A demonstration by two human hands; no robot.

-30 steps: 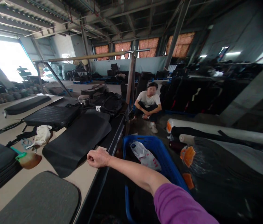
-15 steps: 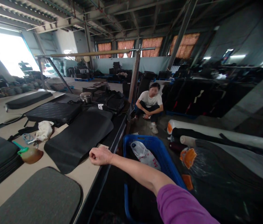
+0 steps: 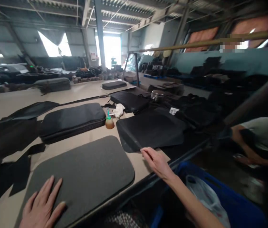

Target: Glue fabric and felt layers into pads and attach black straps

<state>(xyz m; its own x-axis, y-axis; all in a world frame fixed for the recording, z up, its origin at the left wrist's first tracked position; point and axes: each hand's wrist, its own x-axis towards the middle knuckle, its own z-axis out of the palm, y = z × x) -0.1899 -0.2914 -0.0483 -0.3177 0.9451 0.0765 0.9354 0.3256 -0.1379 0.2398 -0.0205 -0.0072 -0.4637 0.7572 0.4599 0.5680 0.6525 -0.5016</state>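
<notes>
Flat on a grey rounded panel (image 3: 88,177) lies my left hand (image 3: 42,202), its fingers spread. My right hand (image 3: 156,161) is over the table's front edge, beside the near corner of a black sheet (image 3: 150,129). Its fingers are pressed together; what they hold, if anything, is too small to tell. Behind the grey panel rests a stack of dark panels (image 3: 73,120). A small bottle (image 3: 109,123) with a green top and brown contents stands between the stack and the black sheet, with a white cloth (image 3: 118,110) just behind it.
Below the table edge at the right is a blue crate (image 3: 238,205) with a white plastic bag (image 3: 205,193). A person (image 3: 264,136) sits low beyond it. A metal pot (image 3: 157,95) and black bags (image 3: 193,109) occupy the table's far right part.
The view has swung left. My left hand has come into view, on the grey panel. My right hand remains near the table edge, now closer to the black sheet's corner.
</notes>
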